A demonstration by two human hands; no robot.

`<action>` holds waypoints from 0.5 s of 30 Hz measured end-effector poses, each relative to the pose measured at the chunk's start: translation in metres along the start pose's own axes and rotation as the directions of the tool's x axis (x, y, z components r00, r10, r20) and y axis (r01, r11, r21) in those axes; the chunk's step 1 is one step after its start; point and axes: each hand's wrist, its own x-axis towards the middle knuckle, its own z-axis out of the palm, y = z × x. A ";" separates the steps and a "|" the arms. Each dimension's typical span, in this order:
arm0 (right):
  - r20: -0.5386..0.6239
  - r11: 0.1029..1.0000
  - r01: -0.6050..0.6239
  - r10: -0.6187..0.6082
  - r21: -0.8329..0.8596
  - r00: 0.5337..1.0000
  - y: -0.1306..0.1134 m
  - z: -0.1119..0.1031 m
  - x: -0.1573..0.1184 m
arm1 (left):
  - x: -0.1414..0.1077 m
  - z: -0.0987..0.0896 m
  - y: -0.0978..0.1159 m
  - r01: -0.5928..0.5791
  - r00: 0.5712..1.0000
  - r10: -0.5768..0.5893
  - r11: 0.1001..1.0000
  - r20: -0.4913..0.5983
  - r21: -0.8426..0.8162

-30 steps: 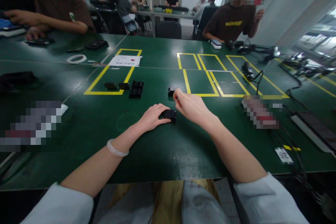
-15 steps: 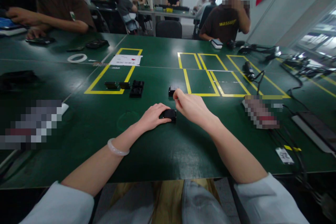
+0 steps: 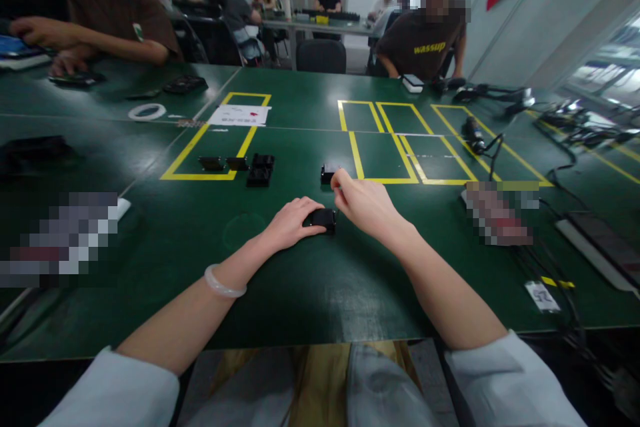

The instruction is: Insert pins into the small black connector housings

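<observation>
My left hand (image 3: 296, 224) lies low over the green table (image 3: 280, 280), its thumb and fingers closed around the left side of a small black block-shaped part (image 3: 324, 219). Just above and to the right, my right hand (image 3: 364, 199) is curled with the fingertips pinched together. Whatever those fingertips hold, if anything, is hidden. Right behind them sits another small black part (image 3: 328, 172), partly covered by the fingers. To the left stand two thin black upright pieces (image 3: 212, 163) and a black part with recesses (image 3: 261, 169).
Yellow tape outlines (image 3: 390, 180) mark the table. A paper sheet (image 3: 240, 115) and a white tape roll (image 3: 147, 112) lie at the back left. Black cables (image 3: 565, 160) and a power strip (image 3: 595, 247) are at right. Other people sit around the far side.
My hands and the black parts stay almost where they were. The person across at right has lowered an arm from the face.
</observation>
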 end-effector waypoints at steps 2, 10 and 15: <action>-0.013 1.000 -0.007 0.007 -0.001 1.000 0.001 0.001 0.000 | 0.000 0.000 0.000 -0.004 1.000 0.004 1.000 -0.003 0.004; 0.005 0.999 0.008 -0.007 -0.032 1.000 0.002 0.003 0.002 | 0.000 0.000 0.001 0.003 1.000 -0.003 1.000 -0.004 -0.003; -0.015 1.000 0.006 -0.005 0.013 1.000 0.002 0.003 0.001 | 0.000 -0.001 0.001 0.006 1.000 -0.007 0.999 -0.009 -0.035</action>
